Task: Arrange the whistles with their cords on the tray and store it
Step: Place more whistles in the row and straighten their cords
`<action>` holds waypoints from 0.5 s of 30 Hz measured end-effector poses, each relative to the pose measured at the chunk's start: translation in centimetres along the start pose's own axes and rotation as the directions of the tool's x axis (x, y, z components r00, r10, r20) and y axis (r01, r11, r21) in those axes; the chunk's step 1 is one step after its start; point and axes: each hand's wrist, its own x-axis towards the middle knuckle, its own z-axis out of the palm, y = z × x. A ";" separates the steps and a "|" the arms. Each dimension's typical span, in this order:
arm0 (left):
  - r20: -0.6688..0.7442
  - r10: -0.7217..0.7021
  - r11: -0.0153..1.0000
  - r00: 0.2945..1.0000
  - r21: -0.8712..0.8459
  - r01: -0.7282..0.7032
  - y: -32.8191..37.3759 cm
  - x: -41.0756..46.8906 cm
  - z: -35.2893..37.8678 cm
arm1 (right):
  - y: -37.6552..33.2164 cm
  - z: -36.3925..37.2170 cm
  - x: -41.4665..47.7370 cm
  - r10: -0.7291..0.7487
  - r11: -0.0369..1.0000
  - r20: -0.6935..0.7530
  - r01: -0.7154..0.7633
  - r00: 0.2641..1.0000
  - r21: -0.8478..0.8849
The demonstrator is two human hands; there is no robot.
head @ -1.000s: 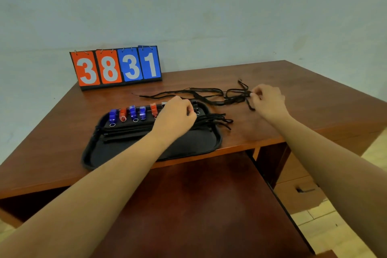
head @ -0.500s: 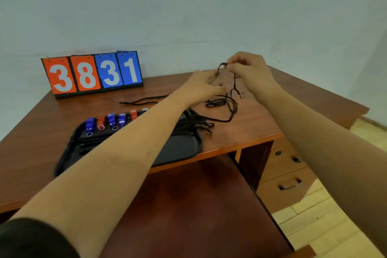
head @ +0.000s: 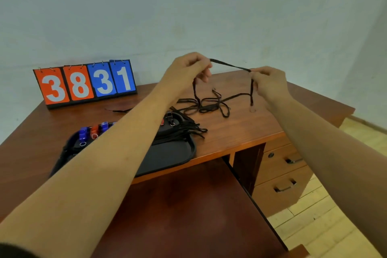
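My left hand (head: 189, 69) and my right hand (head: 267, 81) are raised above the desk, each pinching one black cord (head: 229, 66) stretched between them. Its ends hang down to a tangle of loose black cords (head: 209, 104) on the desk. A black tray (head: 167, 156) lies near the desk's front edge, partly hidden by my left forearm. On its far side stand blue whistles (head: 83, 134), a red whistle (head: 94, 130) and a black whistle (head: 169, 116), with their cords bundled (head: 184, 131) over the tray's right rim.
A flip scoreboard (head: 83, 82) reading 3831 stands at the back left of the wooden desk (head: 240, 130). A pulled-out wooden shelf (head: 178, 205) sits below the front edge. Drawers with handles (head: 284, 186) are at the lower right.
Both hands lifted from the desk with a cord, then spread apart, pulling it taut between them. The camera view shifted to the right.
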 end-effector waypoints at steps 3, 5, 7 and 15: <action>0.437 -0.043 0.998 0.899 0.053 0.022 1.9 -1.5 -0.2 | -0.7 0.0 -0.4 0.027 0.998 0.075 -0.032 0.997 0.062; 0.550 -0.124 0.985 0.826 0.171 0.033 2.0 -2.3 0.0 | -1.6 0.2 -0.9 0.020 0.984 0.170 -0.050 0.985 0.171; 0.491 -0.168 0.968 0.855 0.245 0.049 1.5 -2.6 0.2 | -2.5 0.4 -1.6 -0.009 0.956 0.281 -0.074 0.960 0.284; 0.217 -0.194 0.950 0.957 0.285 0.128 -0.7 -3.0 -0.6 | -5.3 1.4 -4.8 -0.134 0.964 0.701 -0.072 0.700 0.257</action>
